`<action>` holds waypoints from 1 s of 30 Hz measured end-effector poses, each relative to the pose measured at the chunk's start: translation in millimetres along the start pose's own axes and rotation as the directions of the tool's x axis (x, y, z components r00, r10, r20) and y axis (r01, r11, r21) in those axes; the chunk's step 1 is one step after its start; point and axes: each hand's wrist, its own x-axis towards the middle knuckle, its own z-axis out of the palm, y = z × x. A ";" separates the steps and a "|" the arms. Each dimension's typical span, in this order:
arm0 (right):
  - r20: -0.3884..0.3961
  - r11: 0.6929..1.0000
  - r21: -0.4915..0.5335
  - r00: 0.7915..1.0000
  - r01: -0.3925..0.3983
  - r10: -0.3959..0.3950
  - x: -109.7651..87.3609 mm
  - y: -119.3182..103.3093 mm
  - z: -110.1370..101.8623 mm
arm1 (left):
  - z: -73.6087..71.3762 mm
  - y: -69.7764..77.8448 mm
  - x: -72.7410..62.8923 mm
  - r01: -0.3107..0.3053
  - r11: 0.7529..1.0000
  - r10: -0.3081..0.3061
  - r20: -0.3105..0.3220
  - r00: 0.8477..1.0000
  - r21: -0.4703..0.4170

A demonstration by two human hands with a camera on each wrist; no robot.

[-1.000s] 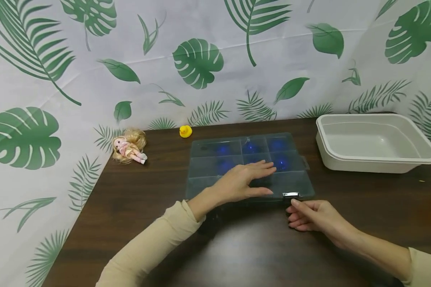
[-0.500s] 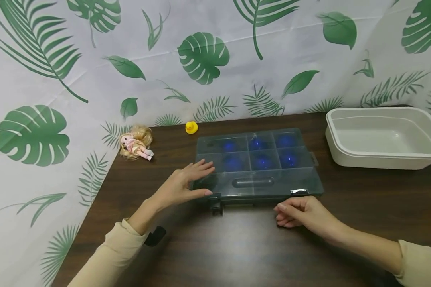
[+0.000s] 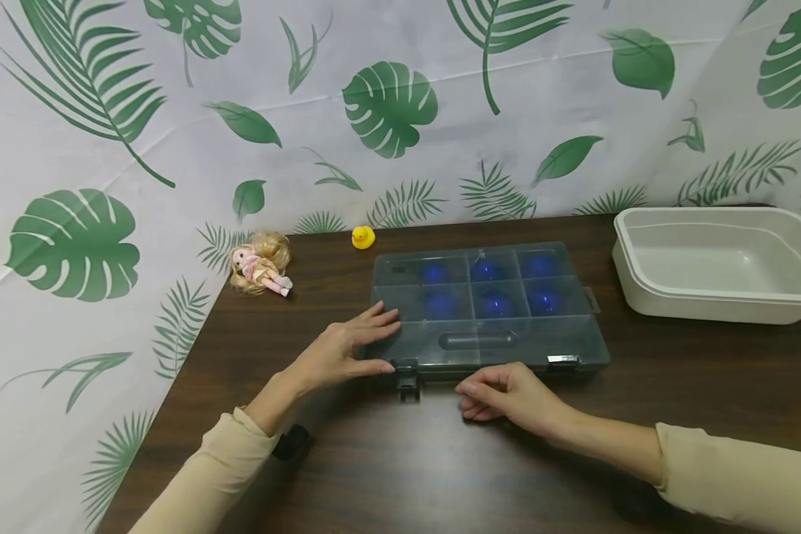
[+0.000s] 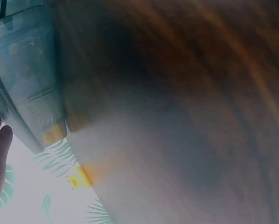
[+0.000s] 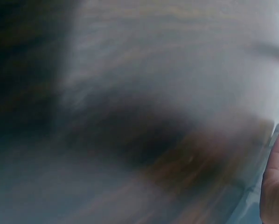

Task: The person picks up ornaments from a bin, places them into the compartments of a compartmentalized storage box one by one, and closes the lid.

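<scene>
A translucent dark plastic compartment case lies with its lid down on the table, several shiny blue round things showing through it. My left hand rests at its front left corner, fingers extended over the lid and thumb near the left latch, which hangs down. The right latch sits up against the lid's edge. In front of the case, between the two latches, is my right hand, fingers loosely bent with nothing in them. In the right wrist view, part of that hand shows at the right edge.
An off-white plastic basin stands to the right of the case. Toward the back left lie a small blond doll and a yellow rubber duck. A leaf-print cloth hangs behind the dark wooden table.
My left hand has moved left from over the lid to the case's left corner. My right hand has left the right latch and shifted left along the case's front.
</scene>
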 end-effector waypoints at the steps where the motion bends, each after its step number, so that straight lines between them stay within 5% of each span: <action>1: -0.002 1.000 0.007 1.000 -0.002 0.002 1.1 -0.1 1.8 | 0.4 -0.7 -0.5 -0.001 1.000 0.001 0.001 1.000 0.000; 30: -0.067 0.974 0.199 0.990 -0.107 0.123 37.5 5.7 57.7 | 8.6 -7.8 -0.4 -0.047 0.998 0.042 -0.106 0.993 -0.050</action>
